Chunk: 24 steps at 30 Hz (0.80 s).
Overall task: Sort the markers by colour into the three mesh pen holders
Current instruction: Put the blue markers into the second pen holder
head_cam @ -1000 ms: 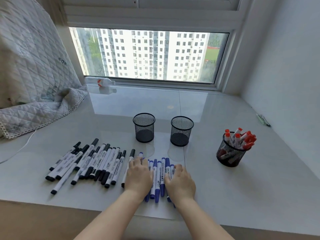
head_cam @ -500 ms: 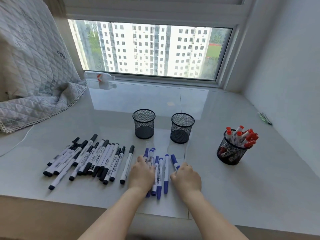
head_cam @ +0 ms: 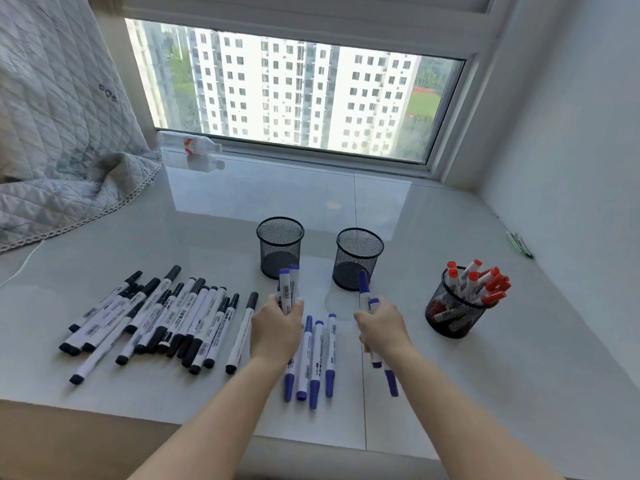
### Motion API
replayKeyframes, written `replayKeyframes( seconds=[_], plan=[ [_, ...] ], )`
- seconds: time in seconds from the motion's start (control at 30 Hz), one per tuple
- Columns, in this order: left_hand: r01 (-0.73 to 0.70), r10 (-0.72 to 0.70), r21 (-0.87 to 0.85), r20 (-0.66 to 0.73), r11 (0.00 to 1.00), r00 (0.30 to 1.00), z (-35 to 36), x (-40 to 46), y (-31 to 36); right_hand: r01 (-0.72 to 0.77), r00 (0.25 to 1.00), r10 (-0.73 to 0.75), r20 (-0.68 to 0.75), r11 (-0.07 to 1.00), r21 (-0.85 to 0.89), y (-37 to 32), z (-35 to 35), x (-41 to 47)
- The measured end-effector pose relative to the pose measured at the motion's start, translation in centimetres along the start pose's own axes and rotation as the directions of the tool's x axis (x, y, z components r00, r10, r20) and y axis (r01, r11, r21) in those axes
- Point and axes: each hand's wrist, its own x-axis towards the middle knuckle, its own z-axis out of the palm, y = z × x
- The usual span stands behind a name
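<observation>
Blue-capped white markers (head_cam: 313,355): four lie flat between both hands, near the middle black mesh holder (head_cam: 359,258).
Left hand (head_cam: 275,329): clutching a blue bundle, caps up.
Right hand (head_cam: 381,327): gripping more blue ones.

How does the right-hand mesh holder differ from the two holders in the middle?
The right holder is packed with red-capped markers; the middle holders look empty. It stands nearer the person and apart at the right, while they stand side by side. All three are black mesh cups, upright.
</observation>
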Motion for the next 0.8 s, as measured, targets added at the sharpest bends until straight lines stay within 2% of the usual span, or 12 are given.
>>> replayKeyframes(
  seconds=[0.1, 0.2, 0.3, 0.43, 0.5, 0.6, 0.7, 0.8],
  plan=[
    [0.016, -0.012, -0.122, 0.030, 0.992, 0.999, 0.2, 1.3, 2.1, 0.104, 0.991, -0.100, -0.087, 0.994, 0.037, -3.3, -1.3, 2.2],
    [0.060, -0.047, -0.198, 0.070, 0.978, 0.996, 0.5, 3.1, 3.3, 0.220, 0.958, -0.169, -0.233, 0.952, 0.212, -7.0, -3.0, 4.8],
    [0.062, -0.039, -0.231, 0.102, 0.971, 0.994, 1.0, 4.7, 3.9, 0.352, 0.905, -0.187, -0.383, 0.834, 0.425, -9.8, -4.2, 7.3],
    [0.039, -0.015, -0.257, 0.093, 0.966, 0.996, 1.9, 6.4, 4.6, 0.454, 0.850, -0.175, -0.497, 0.720, 0.525, -11.2, -4.2, 10.1],
    [0.023, 0.005, -0.272, 0.100, 0.962, 0.995, 2.3, 7.2, 4.9, 0.449, 0.851, -0.152, -0.502, 0.705, 0.549, -11.2, -3.6, 11.2],
    [-0.004, 0.036, -0.281, 0.111, 0.960, 0.993, 3.0, 8.2, 5.2, 0.426, 0.864, -0.171, -0.474, 0.750, 0.505, -10.3, -2.6, 12.9],
    [-0.031, 0.066, -0.291, 0.111, 0.956, 0.992, 3.6, 8.9, 5.3, 0.371, 0.905, -0.234, -0.356, 0.843, 0.389, -8.9, -2.0, 14.0],
    [-0.056, 0.090, -0.287, 0.109, 0.956, 0.990, 4.1, 9.3, 5.3, 0.345, 0.924, -0.262, -0.279, 0.884, 0.314, -7.5, -1.3, 14.3]
  ],
)
